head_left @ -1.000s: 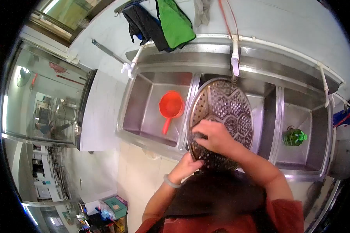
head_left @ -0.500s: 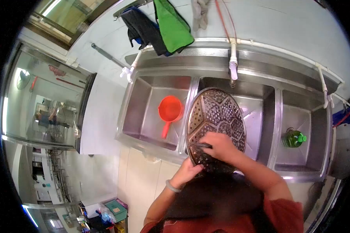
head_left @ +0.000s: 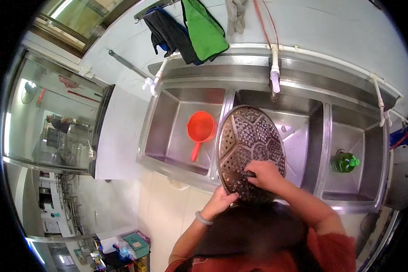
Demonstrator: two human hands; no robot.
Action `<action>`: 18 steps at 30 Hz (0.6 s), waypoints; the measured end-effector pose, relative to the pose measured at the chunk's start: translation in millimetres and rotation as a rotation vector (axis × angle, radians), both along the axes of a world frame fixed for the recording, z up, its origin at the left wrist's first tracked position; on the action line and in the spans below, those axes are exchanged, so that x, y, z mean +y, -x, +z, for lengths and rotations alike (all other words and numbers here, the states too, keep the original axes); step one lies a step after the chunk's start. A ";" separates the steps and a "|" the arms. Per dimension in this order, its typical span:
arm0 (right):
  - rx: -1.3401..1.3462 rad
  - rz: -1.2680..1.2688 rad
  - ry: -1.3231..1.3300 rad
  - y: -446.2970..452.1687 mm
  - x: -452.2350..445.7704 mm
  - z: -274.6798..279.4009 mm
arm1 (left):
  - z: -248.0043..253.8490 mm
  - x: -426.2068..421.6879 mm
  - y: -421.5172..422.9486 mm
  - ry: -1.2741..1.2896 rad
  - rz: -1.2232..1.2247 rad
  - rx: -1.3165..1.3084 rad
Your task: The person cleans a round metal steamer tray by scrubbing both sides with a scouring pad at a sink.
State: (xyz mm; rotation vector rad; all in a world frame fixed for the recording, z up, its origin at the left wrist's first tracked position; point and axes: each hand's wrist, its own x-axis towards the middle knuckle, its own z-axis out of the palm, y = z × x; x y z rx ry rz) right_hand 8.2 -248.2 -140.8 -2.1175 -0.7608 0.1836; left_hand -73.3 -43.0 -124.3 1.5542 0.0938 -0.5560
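Observation:
A large round perforated metal steamer plate (head_left: 253,136), dark with grime, stands tilted over the divider and the middle sink (head_left: 299,136). My left hand (head_left: 221,201) grips its lower left rim, thumb over the near face. On the lower part of that face, my right hand (head_left: 264,176) is closed with bent fingers around a dark scrubber (head_left: 249,173). Most of this scrubber is hidden under the fingers, so its exact kind is hard to make out. The plate's lowest edge is partly covered by my dark apron (head_left: 254,226).
An orange-red dipper (head_left: 201,127) lies in the left sink (head_left: 172,109). A green bottle (head_left: 344,162) is in the right sink (head_left: 356,183). The middle tap (head_left: 275,77) hangs behind the plate. Cloths (head_left: 204,31) and gloves (head_left: 235,17) hang on the wall.
My right hand has moved a little right and down across the plate with the scrubber. My left hand keeps its grip on the rim. The view has shifted slightly.

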 end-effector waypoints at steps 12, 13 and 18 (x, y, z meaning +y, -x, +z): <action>0.063 0.012 0.145 6.0 -15.2 -19.9 | -8.0 6.3 7.3 -0.025 -0.006 -0.018; 0.074 0.011 0.141 7.7 -11.4 -23.0 | -13.1 8.2 8.4 -0.014 0.009 -0.004; -0.004 -0.113 -0.306 -1.8 32.8 13.1 | -17.1 -3.4 5.0 0.169 0.149 0.112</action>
